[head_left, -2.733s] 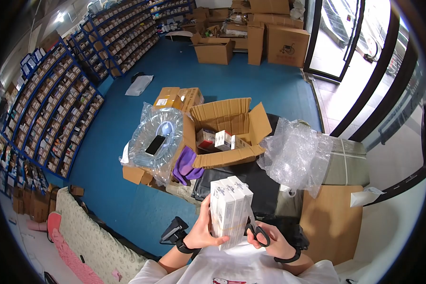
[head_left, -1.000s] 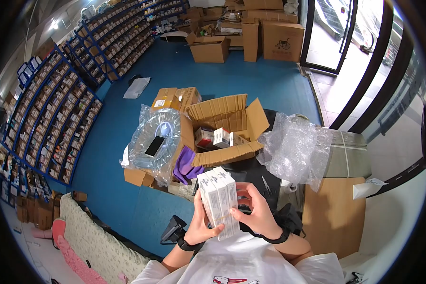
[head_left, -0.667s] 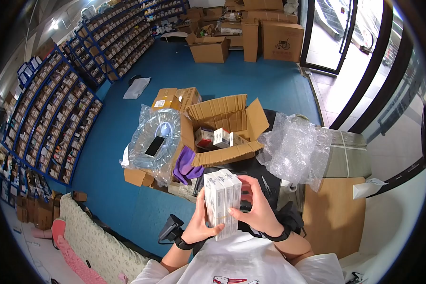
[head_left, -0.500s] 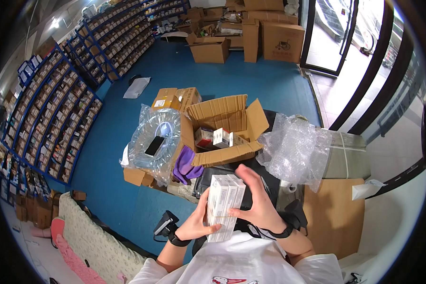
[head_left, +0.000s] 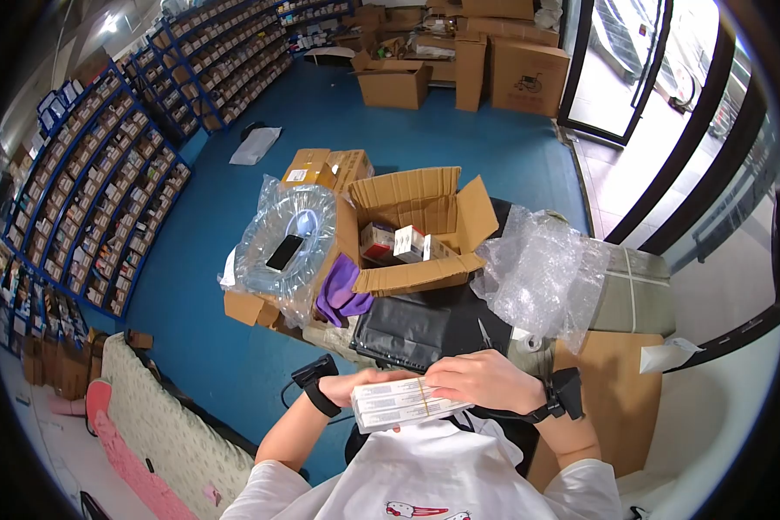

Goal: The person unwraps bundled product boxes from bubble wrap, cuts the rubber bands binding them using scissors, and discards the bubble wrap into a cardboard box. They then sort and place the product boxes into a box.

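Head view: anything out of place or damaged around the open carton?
No spill or damage visible, the held white boxes included. Mildly odd: the phone lies on clear plastic left of the carton, a slippery-looking perch; the purple cloth is bunched beside the carton; the scissors lie loose, partly hidden, near the right hand.

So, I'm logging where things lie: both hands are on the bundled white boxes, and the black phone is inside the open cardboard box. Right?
Not quite: the head view shows the black phone on the clear plastic wrapping, outside the open cardboard box. The left hand and right hand are indeed on the bundled white boxes.
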{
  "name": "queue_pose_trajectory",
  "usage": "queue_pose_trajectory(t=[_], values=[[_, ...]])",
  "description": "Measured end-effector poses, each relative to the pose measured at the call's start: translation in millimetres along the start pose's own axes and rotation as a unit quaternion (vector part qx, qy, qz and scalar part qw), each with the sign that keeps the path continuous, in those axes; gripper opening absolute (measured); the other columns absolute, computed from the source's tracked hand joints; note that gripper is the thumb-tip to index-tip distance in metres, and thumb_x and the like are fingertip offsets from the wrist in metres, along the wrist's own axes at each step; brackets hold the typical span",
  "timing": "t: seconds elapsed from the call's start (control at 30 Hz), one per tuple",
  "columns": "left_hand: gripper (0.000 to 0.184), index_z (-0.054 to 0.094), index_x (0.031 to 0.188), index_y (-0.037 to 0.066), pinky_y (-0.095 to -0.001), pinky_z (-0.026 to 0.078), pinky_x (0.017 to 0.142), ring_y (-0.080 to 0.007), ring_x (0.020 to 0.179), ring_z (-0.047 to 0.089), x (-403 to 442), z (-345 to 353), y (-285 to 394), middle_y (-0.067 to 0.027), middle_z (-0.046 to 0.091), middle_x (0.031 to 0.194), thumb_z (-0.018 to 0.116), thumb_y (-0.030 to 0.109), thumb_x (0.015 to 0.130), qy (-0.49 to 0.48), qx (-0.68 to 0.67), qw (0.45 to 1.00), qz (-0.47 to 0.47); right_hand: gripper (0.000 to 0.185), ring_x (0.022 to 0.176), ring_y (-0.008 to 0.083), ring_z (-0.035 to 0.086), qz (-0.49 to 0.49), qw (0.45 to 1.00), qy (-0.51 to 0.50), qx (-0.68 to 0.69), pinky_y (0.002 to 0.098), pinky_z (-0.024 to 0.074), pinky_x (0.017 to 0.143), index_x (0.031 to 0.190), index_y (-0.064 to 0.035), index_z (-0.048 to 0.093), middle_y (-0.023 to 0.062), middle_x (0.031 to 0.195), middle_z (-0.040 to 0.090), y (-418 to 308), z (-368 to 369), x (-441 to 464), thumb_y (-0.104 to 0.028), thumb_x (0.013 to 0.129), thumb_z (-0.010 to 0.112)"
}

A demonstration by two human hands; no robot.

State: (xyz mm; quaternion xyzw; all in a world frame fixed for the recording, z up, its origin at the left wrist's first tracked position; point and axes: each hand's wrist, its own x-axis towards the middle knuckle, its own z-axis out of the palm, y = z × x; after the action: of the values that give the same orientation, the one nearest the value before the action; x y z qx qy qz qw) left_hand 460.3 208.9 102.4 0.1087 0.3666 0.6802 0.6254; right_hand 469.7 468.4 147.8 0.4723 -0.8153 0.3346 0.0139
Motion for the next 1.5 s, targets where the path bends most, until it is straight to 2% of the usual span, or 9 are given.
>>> queue_pose_trajectory(t=[0.2,0.3,0.37,0.47,0.93,1.13,1.3,1.37,1.5], values=[[0.101,0.032,0.136,0.001,-0.0438,0.050,0.076,-0.0379,0.092,0.059,-0.9,-32.0,-39.9,-0.0246,0.051,0.119,0.033,0.080,0.073,-0.015,-0.190,0.978,0.085,0.013,0.067,0.0182,0.062,0.030,0.993,0.078,-0.088,0.0270,0.0513,0.056,0.084,-0.0025,0.055,0.0054,0.090,0.059,-3.3,5.9,-10.3,-0.012,0.078,0.063],[0.100,0.028,0.139,0.005,-0.0424,0.042,0.093,-0.0325,0.114,0.049,7.6,-10.6,-38.1,-0.0188,0.043,0.132,0.041,0.078,0.072,0.051,-0.104,0.972,0.206,0.014,0.063,0.0187,0.061,0.102,0.975,0.121,-0.153,0.0265,0.0509,0.055,0.083,-0.0015,0.052,0.0063,0.087,0.058,-9.6,10.8,-9.0,-0.010,0.078,0.062],[0.078,0.028,0.138,0.009,-0.0389,0.037,0.098,-0.0232,0.121,0.043,28.8,10.8,-33.3,-0.0064,0.040,0.136,0.056,0.055,0.081,0.262,0.042,0.942,0.204,0.012,0.061,0.0156,0.061,0.113,0.966,0.125,-0.195,0.0240,0.0496,0.051,0.083,-0.0020,0.050,0.0058,0.081,0.055,-14.2,16.1,-3.3,-0.009,0.078,0.059],[0.050,0.036,0.128,0.005,-0.0314,0.040,0.094,-0.0157,0.111,0.048,47.4,33.5,-40.3,-0.0050,0.047,0.123,0.059,0.002,0.084,0.383,-0.100,0.826,0.402,0.013,0.057,0.0180,0.061,0.156,0.955,0.143,-0.208,0.0252,0.0492,0.048,0.083,-0.0011,0.047,0.0081,0.078,0.056,-12.7,42.1,3.0,-0.007,0.077,0.058],[0.057,0.044,0.115,0.000,-0.0272,0.046,0.081,-0.0125,0.092,0.055,43.0,49.8,-21.1,-0.0050,0.057,0.102,0.077,0.007,0.069,0.492,0.131,0.737,0.445,0.007,0.064,0.0271,0.059,0.240,0.955,0.159,-0.068,0.0320,0.0488,0.054,0.080,-0.0035,0.050,0.0114,0.072,0.057,-12.3,44.6,7.7,-0.004,0.077,0.057],[0.063,0.043,0.122,0.002,-0.0318,0.044,0.087,-0.0176,0.101,0.055,36.9,39.6,-22.7,-0.0052,0.056,0.112,0.075,0.027,0.075,0.363,-0.043,0.808,0.463,0.024,0.062,0.0058,0.044,0.308,0.822,0.211,0.430,0.0234,0.0383,0.055,0.075,-0.0004,0.046,-0.0010,0.064,0.043,4.5,55.1,-0.2,-0.012,0.094,0.039],[0.069,0.040,0.125,0.002,-0.0317,0.044,0.088,-0.0172,0.104,0.053,41.9,35.2,-26.8,-0.0052,0.053,0.116,0.076,0.030,0.073,0.356,-0.058,0.810,0.463,0.022,0.060,0.0073,0.041,0.300,0.859,0.211,0.357,0.0245,0.0368,0.055,0.076,-0.0003,0.045,0.0022,0.062,0.043,-10.8,40.1,7.1,-0.014,0.093,0.043],[0.072,0.039,0.125,0.002,-0.0319,0.044,0.088,-0.0172,0.105,0.053,43.4,35.1,-28.5,-0.0052,0.053,0.116,0.077,0.033,0.072,0.348,-0.004,0.819,0.457,0.022,0.056,0.0135,0.040,0.298,0.909,0.211,0.199,0.0265,0.0360,0.053,0.075,0.0008,0.044,0.0065,0.061,0.042,-19.4,36.6,10.6,-0.013,0.092,0.045],[0.075,0.038,0.127,0.003,-0.0327,0.043,0.090,-0.0172,0.107,0.053,44.6,26.1,-33.5,-0.0045,0.053,0.117,0.076,0.038,0.072,0.287,-0.054,0.836,0.465,0.016,0.057,0.0308,0.045,0.265,0.876,0.239,0.324,0.0337,0.0380,0.055,0.076,0.0024,0.046,0.0144,0.064,0.045,-8.3,39.9,9.7,-0.007,0.088,0.048]])
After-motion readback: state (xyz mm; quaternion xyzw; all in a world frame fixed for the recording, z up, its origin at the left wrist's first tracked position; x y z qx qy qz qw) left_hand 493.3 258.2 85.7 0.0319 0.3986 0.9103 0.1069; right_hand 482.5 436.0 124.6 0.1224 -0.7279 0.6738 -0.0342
